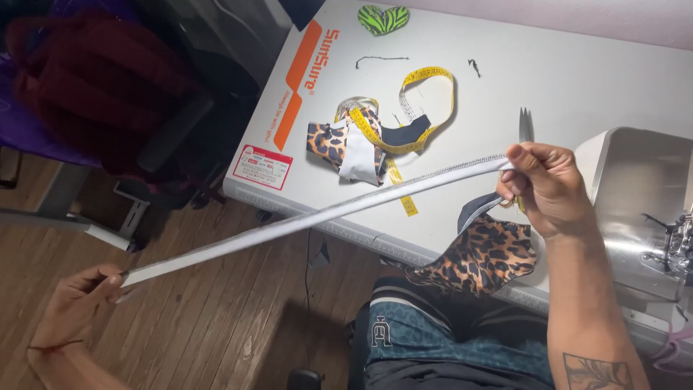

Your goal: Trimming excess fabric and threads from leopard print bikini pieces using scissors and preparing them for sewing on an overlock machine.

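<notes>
One head-worn camera looks steeply down, close over the white table (577,79) and wooden floor (216,318).

I see a white elastic strip (317,217), woven cloth, matt, with a stitched edge. The leopard-print fabric piece (484,256) looks smooth and slightly glossy. The scissors (525,128) have bright polished metal blades. The table (577,79) is a smooth, matt white laminate. The tape measure (426,108) is glossy yellow plastic. The floor (216,318) is worn, matt wood planks.
</notes>
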